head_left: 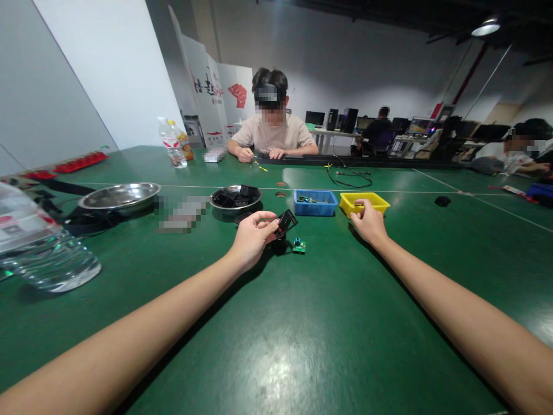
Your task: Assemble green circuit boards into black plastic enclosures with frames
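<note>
My left hand [254, 239] grips a black plastic housing [286, 223] between thumb and fingers, raised above the green table. Just right of and below it, a small green circuit board [299, 246] with a blue part on top lies on the table. Over the front left of a yellow bin [375, 202] is my right hand [369, 222], its thumb and index finger apart and its other fingers partly hidden. Whatever lies inside that bin is hard to make out. Beside it stands a blue bin [315, 210] with several small circuit boards in it.
Black plastic parts fill a metal bowl [235, 210] behind my left hand. Another metal dish [121, 197] and a large water bottle [38, 248] stand at left. Across the table sits a person [273, 132]. A black cable [352, 176] and a small black piece [442, 201] lie farther right.
</note>
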The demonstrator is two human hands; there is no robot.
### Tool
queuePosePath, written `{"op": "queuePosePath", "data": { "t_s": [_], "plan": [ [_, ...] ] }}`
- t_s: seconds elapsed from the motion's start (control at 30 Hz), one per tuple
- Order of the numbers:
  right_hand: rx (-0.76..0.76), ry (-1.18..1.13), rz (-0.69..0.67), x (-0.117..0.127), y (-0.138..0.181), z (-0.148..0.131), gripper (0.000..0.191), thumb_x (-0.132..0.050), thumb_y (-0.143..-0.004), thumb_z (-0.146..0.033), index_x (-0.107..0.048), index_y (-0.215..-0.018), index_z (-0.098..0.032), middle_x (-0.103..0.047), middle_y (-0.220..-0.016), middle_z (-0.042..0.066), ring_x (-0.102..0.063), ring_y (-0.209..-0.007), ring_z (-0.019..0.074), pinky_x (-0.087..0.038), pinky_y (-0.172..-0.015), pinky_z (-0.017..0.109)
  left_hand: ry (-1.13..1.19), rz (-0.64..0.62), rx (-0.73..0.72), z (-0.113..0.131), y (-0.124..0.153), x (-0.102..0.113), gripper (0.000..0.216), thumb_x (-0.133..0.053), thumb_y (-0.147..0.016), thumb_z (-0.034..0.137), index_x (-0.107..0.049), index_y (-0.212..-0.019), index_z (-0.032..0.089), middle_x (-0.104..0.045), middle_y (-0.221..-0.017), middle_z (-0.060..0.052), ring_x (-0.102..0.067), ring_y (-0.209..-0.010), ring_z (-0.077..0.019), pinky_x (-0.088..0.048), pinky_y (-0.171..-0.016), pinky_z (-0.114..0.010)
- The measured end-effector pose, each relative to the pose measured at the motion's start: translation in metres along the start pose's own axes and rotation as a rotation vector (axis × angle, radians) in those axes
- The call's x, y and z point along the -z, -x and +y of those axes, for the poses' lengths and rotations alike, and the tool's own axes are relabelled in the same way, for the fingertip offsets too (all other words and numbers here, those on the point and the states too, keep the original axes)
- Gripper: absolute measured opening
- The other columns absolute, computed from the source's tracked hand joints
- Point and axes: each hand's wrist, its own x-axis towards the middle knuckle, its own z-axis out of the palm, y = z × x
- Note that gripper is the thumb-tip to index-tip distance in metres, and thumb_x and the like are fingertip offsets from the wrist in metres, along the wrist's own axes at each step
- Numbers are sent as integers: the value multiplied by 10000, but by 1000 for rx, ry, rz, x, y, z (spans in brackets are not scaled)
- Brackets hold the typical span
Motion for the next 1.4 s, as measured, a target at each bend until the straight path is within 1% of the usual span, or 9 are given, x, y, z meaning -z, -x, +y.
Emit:
{"op": "queuePosePath", "data": {
  "t_s": [0.13, 0.23, 0.33, 0.4, 0.6, 0.77, 0.87, 1.1, 1.4],
  "plan": [
    [165, -189, -32, -1, 18, -31, 342, -577, -860, -340, -618, -1138, -146, -561, -617, -23, -544, -565, 176, -465, -593, 308, 3, -64, 20, 2, 6, -4, 425, -893, -534, 257, -605, -827, 148, -661, -651, 16, -630, -599, -104, -514, -592, -216],
    [356, -420, -196, -3, 42, -62, 446, -601, -868, -336, -556, -1283, -177, -648, -892, 45, -610, -739, 178, -503, -653, 301, -55, -167, 21, 0, 12, -8, 412, -890, -560, 289, -613, -829, 147, -645, -641, 24, -613, -575, -98, -480, -561, -202],
    [410, -543, -356, -2, 64, -91, 433, -640, -855, -297, -573, -1275, -215, -640, -1088, 79, -623, -825, 173, -509, -657, 284, -124, -265, 15, -2, 19, -12, 387, -875, -597, 324, -616, -823, 146, -638, -654, 26, -601, -580, -98, -455, -558, -201],
    [349, -603, -445, 0, 75, -103, 327, -653, -847, -264, -625, -1169, -215, -671, -1013, 52, -632, -819, 169, -516, -720, 299, -167, -299, -16, -2, 24, -15, 368, -860, -619, 338, -625, -821, 142, -639, -693, 22, -591, -609, -95, -452, -578, -204],
    [-97, -920, -507, 6, 87, -95, 187, -672, -826, -347, -595, -916, -202, -633, -718, -23, -621, -594, 139, -490, -547, 259, -445, -421, -200, -1, 35, -18, 252, -693, -791, 353, -629, -931, 154, -673, -858, -33, -631, -761, -156, -520, -705, -285],
    [-230, -835, -504, 4, 74, -69, 263, -696, -748, -396, -572, -856, -192, -610, -604, -41, -586, -512, 130, -449, -499, 248, -1011, -412, -693, 1, 33, -9, 149, -564, -882, 249, -615, -993, 163, -667, -968, -75, -630, -901, -202, -516, -862, -368],
    [-207, -719, -529, 0, 63, -58, 260, -663, -746, -364, -571, -923, -198, -580, -571, -65, -553, -473, 123, -395, -469, 233, -1204, -419, -826, 6, 21, 7, 190, -563, -900, 300, -584, -1031, 163, -648, -1046, -103, -606, -1015, -244, -496, -931, -417],
    [-12, -403, -485, 5, 52, -48, 206, -601, -793, -352, -605, -920, -189, -556, -561, -58, -525, -505, 134, -395, -544, 264, -1371, -585, -640, 0, -4, 35, 615, -679, -818, 533, -485, -1287, 187, -544, -1317, -149, -536, -1210, -307, -447, -1042, -493],
    [107, -75, -415, 8, 45, -44, 181, -558, -756, -197, -669, -899, -184, -580, -573, -37, -525, -541, 145, -367, -587, 267, -1393, -608, -550, -6, -3, 30, 439, -585, -910, 429, -514, -1276, 196, -605, -1256, -122, -567, -1162, -284, -459, -1025, -471]
  ]
}}
